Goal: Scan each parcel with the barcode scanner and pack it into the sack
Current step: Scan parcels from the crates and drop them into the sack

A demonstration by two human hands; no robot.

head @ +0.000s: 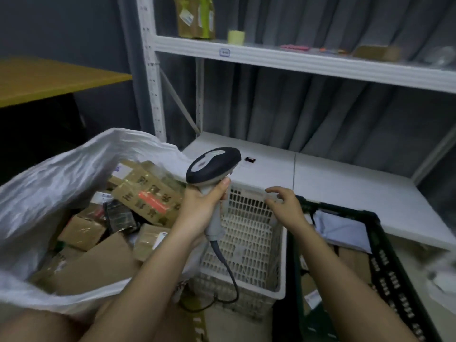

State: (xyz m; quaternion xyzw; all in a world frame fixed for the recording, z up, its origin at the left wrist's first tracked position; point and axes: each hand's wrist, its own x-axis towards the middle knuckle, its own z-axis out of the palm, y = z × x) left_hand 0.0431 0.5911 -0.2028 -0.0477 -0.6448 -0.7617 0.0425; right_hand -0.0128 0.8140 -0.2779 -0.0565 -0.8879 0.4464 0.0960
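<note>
My left hand [197,208] grips the grey handle of a corded barcode scanner [212,166], its dark head pointing up and right. My right hand [286,206] hovers with fingers spread over the far rim of a white slotted crate [249,240], holding nothing. At the left, a white sack [49,183] stands wide open and holds several brown cardboard parcels [148,191]. A black crate [385,255] at the right contains a pale blue-grey soft parcel [343,230] and cardboard boxes beneath it.
A white metal shelf unit [308,60] rises behind, with a low white board [345,183] just past the crates. On the upper shelf sit a taped box [195,16], a tape roll [236,37] and small items. A yellow tabletop [49,77] stands at the far left.
</note>
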